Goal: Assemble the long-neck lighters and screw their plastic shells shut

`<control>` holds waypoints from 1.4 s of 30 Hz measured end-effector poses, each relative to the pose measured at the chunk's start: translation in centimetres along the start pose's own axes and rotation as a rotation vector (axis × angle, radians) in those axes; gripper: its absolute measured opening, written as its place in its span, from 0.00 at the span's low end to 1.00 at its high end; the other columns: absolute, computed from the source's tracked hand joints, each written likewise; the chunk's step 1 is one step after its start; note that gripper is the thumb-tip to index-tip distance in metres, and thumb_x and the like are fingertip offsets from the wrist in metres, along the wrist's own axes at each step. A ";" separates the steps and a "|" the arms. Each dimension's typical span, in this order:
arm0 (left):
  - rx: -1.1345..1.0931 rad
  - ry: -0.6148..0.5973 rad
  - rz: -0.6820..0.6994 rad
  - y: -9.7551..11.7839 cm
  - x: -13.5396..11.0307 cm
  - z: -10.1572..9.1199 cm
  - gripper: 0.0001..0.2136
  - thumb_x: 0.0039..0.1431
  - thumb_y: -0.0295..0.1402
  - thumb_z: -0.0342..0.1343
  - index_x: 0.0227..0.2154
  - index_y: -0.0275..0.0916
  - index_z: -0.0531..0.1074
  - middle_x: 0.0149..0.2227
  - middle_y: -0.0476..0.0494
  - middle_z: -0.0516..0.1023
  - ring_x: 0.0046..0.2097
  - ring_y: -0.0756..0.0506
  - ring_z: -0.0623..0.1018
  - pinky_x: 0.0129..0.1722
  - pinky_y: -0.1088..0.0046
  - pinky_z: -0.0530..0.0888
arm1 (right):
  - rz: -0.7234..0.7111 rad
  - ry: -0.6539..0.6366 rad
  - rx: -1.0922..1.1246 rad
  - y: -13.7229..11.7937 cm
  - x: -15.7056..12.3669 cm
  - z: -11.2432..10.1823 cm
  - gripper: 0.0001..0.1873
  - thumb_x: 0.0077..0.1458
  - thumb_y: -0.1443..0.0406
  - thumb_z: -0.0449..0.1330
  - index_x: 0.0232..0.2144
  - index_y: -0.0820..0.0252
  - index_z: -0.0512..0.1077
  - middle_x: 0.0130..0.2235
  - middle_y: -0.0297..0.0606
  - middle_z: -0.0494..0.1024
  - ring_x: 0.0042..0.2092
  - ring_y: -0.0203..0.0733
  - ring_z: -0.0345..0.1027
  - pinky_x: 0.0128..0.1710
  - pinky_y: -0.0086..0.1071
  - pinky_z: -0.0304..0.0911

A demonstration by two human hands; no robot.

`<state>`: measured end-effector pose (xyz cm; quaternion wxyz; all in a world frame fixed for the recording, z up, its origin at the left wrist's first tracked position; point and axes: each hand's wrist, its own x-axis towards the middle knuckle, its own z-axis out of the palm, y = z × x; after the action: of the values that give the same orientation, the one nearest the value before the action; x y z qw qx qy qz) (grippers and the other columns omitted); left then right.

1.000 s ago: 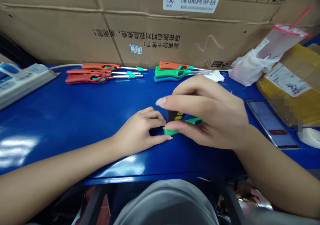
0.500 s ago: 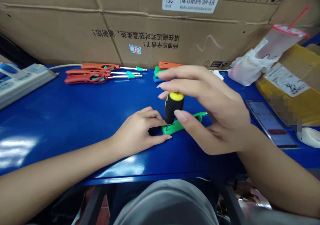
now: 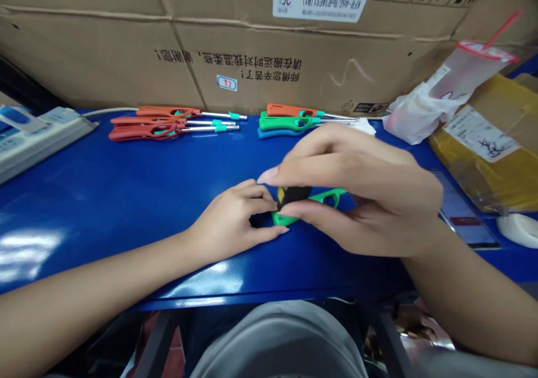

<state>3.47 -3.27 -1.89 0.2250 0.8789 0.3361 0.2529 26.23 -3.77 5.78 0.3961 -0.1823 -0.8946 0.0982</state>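
Note:
A green lighter [image 3: 286, 220] with a long nozzle lies on the blue table, partly covered by my right hand. My left hand [image 3: 244, 215] rests on the table and steadies the lighter's near-left end between thumb and fingers. Above that end, my right hand [image 3: 357, 193] is closed around a short screwdriver [image 3: 294, 195] with a black and yellow handle. Its tip points down at the lighter's handle, but fingers and grip hide the shaft and the screw.
Several red-orange lighters [image 3: 147, 129] lie back left. Orange, green and blue lighters [image 3: 286, 123] lie back centre, before a large cardboard box [image 3: 126, 53]. A power strip [image 3: 37, 137] is at left; a phone [image 3: 471, 221], a bagged drink cup [image 3: 462, 70] and a yellow-taped parcel [image 3: 483, 165] at right.
My right hand has lowered and its spread fingers have closed round the screwdriver handle, covering its yellow top. The back lighters show more fully. My left hand and the green lighter stay put.

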 end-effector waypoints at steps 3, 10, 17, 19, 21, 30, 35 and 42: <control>0.000 -0.011 -0.006 -0.1 0.1 0.0 0.09 0.64 0.40 0.66 0.43 0.41 0.83 0.43 0.43 0.84 0.46 0.40 0.81 0.47 0.60 0.79 | 0.009 0.035 -0.135 0.1 0.0 0.2 0.12 0.71 0.64 0.58 0.53 0.57 0.75 0.48 0.37 0.79 0.54 0.42 0.76 0.60 0.43 0.73; 0.009 0.004 0.027 -0.2 -0.1 -0.1 0.09 0.63 0.40 0.66 0.40 0.40 0.83 0.45 0.41 0.84 0.50 0.37 0.82 0.53 0.55 0.78 | 0.032 -0.078 0.012 -0.1 0.1 0.1 0.21 0.70 0.74 0.52 0.62 0.60 0.70 0.55 0.37 0.80 0.56 0.35 0.75 0.61 0.33 0.72; 0.011 -0.016 0.033 0.3 0.3 -0.4 0.05 0.64 0.35 0.64 0.39 0.42 0.82 0.46 0.42 0.83 0.56 0.37 0.79 0.52 0.60 0.79 | -0.016 -0.060 -0.156 -0.4 0.2 0.3 0.14 0.71 0.66 0.58 0.56 0.52 0.75 0.47 0.33 0.82 0.48 0.35 0.78 0.51 0.30 0.76; 0.006 -0.020 0.037 0.2 0.3 -0.4 0.05 0.63 0.35 0.64 0.39 0.42 0.82 0.44 0.43 0.83 0.53 0.38 0.80 0.52 0.59 0.79 | -0.020 -0.054 -0.147 -0.2 0.2 0.3 0.14 0.71 0.68 0.58 0.55 0.53 0.75 0.48 0.35 0.82 0.49 0.36 0.78 0.52 0.32 0.77; 0.010 -0.020 0.030 0.0 0.3 -0.3 0.06 0.63 0.37 0.65 0.40 0.42 0.83 0.42 0.42 0.84 0.49 0.38 0.82 0.52 0.56 0.79 | -0.022 -0.034 -0.118 0.0 0.2 0.4 0.15 0.71 0.69 0.57 0.56 0.55 0.74 0.49 0.37 0.82 0.51 0.37 0.77 0.53 0.34 0.76; -0.029 -0.004 -0.046 0.6 0.2 -0.2 0.03 0.61 0.33 0.66 0.37 0.41 0.80 0.39 0.46 0.83 0.49 0.40 0.81 0.51 0.61 0.79 | -0.046 0.100 -0.158 0.2 0.1 1.9 0.12 0.70 0.66 0.59 0.54 0.56 0.75 0.43 0.36 0.79 0.46 0.39 0.77 0.52 0.37 0.76; 0.004 0.046 -0.042 0.2 0.0 0.1 0.05 0.60 0.36 0.68 0.36 0.42 0.81 0.35 0.48 0.81 0.39 0.43 0.81 0.39 0.66 0.78 | -0.015 0.121 -0.153 1.2 -0.3 2.2 0.18 0.71 0.59 0.58 0.60 0.55 0.70 0.49 0.39 0.80 0.53 0.45 0.76 0.58 0.46 0.74; -0.011 0.036 0.001 0.2 -0.2 0.0 0.08 0.61 0.34 0.67 0.42 0.43 0.82 0.47 0.44 0.84 0.49 0.38 0.82 0.49 0.59 0.79 | -0.018 0.018 0.020 0.6 -0.2 1.6 0.18 0.70 0.71 0.57 0.60 0.62 0.70 0.54 0.37 0.81 0.52 0.35 0.75 0.58 0.32 0.71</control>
<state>3.43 -3.47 -1.83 0.2236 0.8731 0.3383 0.2705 25.27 -3.30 4.36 0.4067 -0.1711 -0.8916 0.1021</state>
